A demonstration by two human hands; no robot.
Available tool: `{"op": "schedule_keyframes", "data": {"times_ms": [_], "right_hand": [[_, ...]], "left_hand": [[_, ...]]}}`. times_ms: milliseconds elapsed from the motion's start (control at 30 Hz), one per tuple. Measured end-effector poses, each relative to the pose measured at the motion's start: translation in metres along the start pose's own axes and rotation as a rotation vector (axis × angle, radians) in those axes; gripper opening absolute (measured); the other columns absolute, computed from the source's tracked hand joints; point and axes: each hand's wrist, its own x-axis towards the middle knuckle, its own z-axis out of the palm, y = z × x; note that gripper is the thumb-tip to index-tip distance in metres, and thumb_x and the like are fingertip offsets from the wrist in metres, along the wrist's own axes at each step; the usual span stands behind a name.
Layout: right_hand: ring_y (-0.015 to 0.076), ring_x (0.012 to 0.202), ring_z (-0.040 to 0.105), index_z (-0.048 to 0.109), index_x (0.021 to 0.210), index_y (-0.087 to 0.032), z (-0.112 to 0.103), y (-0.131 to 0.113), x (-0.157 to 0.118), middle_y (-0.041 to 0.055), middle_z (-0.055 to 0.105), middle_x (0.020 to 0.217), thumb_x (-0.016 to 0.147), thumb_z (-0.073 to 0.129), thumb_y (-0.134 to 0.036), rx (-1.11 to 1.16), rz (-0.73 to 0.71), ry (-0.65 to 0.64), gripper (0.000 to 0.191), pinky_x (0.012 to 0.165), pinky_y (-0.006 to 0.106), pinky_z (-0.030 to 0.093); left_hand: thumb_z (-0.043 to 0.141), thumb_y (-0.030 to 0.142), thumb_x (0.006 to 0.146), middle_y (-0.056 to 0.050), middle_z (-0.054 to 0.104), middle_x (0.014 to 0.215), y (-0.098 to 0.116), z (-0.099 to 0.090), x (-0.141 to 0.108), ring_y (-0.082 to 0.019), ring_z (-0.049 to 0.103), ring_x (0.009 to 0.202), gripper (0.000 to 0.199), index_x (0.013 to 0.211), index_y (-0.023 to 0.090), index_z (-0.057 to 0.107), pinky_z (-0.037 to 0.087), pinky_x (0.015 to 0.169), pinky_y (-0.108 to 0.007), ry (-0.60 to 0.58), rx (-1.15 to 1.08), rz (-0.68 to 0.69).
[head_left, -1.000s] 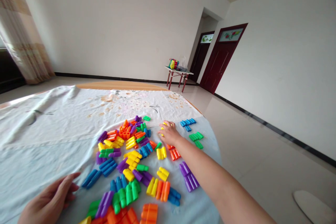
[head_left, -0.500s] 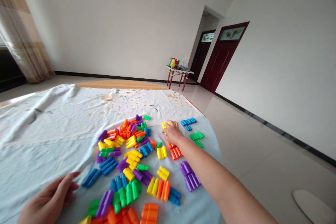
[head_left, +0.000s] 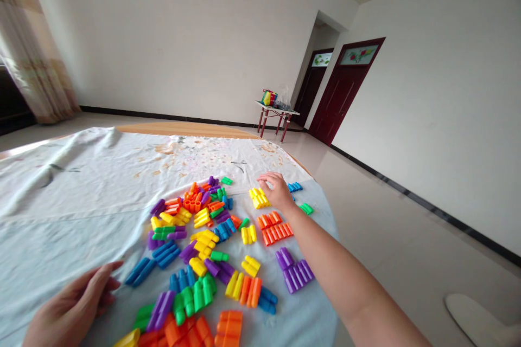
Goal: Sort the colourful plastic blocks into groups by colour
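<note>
My right hand is beside a group of yellow toy blocks, fingers loosely bent and apart, with nothing visible in them. The blocks look like joined plastic tubes. Below my right wrist lie rows of orange blocks and a purple group. Blue blocks and green blocks are partly hidden behind the hand and forearm. My left hand rests on the cloth at lower left, thumb stretched out and fingers slightly curled, holding nothing. Closest to it is a blue block.
A mixed pile of coloured blocks spreads over the tablecloth, down to the near edge. The round table's wooden edge shows at the back. Farther off stand a small table with bags and a dark red door.
My right hand has let go of the yellow block and drawn slightly right and up, leaving it with the yellow group. My left hand has barely moved.
</note>
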Motion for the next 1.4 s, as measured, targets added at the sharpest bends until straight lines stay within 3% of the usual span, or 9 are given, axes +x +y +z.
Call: {"op": "schedule_keyframes", "data": {"times_ms": [133, 300, 467, 733, 1133, 1233, 1400], "right_hand": [[0.0168, 0.092, 0.062, 0.068, 0.094, -0.019, -0.008, -0.027, -0.014, 0.0053, 0.07, 0.094, 0.086, 0.052, -0.021, 0.158, 0.048, -0.119, 0.018, 0.086, 0.031, 0.047], [0.016, 0.091, 0.064, 0.068, 0.095, -0.019, -0.007, -0.079, -0.052, 0.0043, 0.07, 0.094, 0.085, 0.054, -0.02, 0.266, -0.04, -0.348, 0.017, 0.084, 0.029, 0.047], [0.0159, 0.094, 0.062, 0.068, 0.094, -0.019, 0.003, -0.112, -0.086, 0.0041, 0.07, 0.095, 0.084, 0.055, -0.018, 0.325, -0.06, -0.406, 0.016, 0.088, 0.03, 0.046], [0.0186, 0.101, 0.057, 0.065, 0.101, -0.02, 0.028, -0.112, -0.11, 0.0055, 0.066, 0.104, 0.08, 0.059, -0.015, 0.265, -0.032, -0.349, 0.023, 0.093, 0.035, 0.044], [0.0251, 0.112, 0.048, 0.061, 0.114, -0.021, 0.064, -0.117, -0.097, 0.0075, 0.064, 0.112, 0.079, 0.06, -0.02, 0.077, -0.021, -0.361, 0.035, 0.1, 0.043, 0.034], [0.0255, 0.109, 0.049, 0.063, 0.111, -0.022, 0.066, -0.119, -0.098, 0.0071, 0.065, 0.105, 0.078, 0.062, -0.023, 0.053, 0.005, -0.372, 0.033, 0.098, 0.044, 0.034], [0.0256, 0.108, 0.049, 0.053, 0.124, -0.02, 0.063, -0.119, -0.1, 0.0093, 0.059, 0.11, 0.074, 0.064, -0.019, 0.129, 0.014, -0.349, 0.051, 0.098, 0.045, 0.037]], "left_hand": [[0.045, 0.079, 0.052, -0.001, 0.064, 0.07, 0.005, 0.0, -0.003, -0.018, 0.058, 0.06, 0.074, 0.097, 0.023, 0.063, 0.052, 0.056, -0.028, -0.058, -0.073, -0.075], [0.045, 0.076, 0.054, -0.003, 0.064, 0.069, 0.027, -0.004, -0.017, -0.018, 0.057, 0.06, 0.076, 0.099, 0.017, 0.062, 0.049, 0.056, -0.027, -0.08, -0.1, -0.058], [0.047, 0.072, 0.058, -0.003, 0.061, 0.067, 0.031, -0.003, -0.021, -0.015, 0.054, 0.056, 0.072, 0.098, 0.014, 0.062, 0.046, 0.053, -0.026, -0.073, -0.15, -0.026], [0.049, 0.066, 0.065, -0.003, 0.062, 0.066, 0.028, -0.002, -0.022, -0.014, 0.054, 0.054, 0.064, 0.098, 0.013, 0.063, 0.046, 0.051, -0.026, -0.081, -0.177, 0.007], [0.047, 0.065, 0.065, -0.002, 0.063, 0.067, 0.021, -0.001, -0.017, -0.016, 0.055, 0.055, 0.062, 0.098, 0.015, 0.063, 0.046, 0.052, -0.026, -0.079, -0.123, 0.016], [0.046, 0.066, 0.065, -0.002, 0.063, 0.068, 0.02, -0.001, -0.016, -0.016, 0.056, 0.057, 0.063, 0.099, 0.015, 0.062, 0.047, 0.053, -0.026, -0.089, -0.111, 0.017], [0.047, 0.067, 0.064, -0.002, 0.063, 0.066, 0.019, -0.001, -0.015, -0.016, 0.055, 0.055, 0.063, 0.098, 0.015, 0.063, 0.046, 0.051, -0.026, -0.087, -0.133, 0.017]]}}
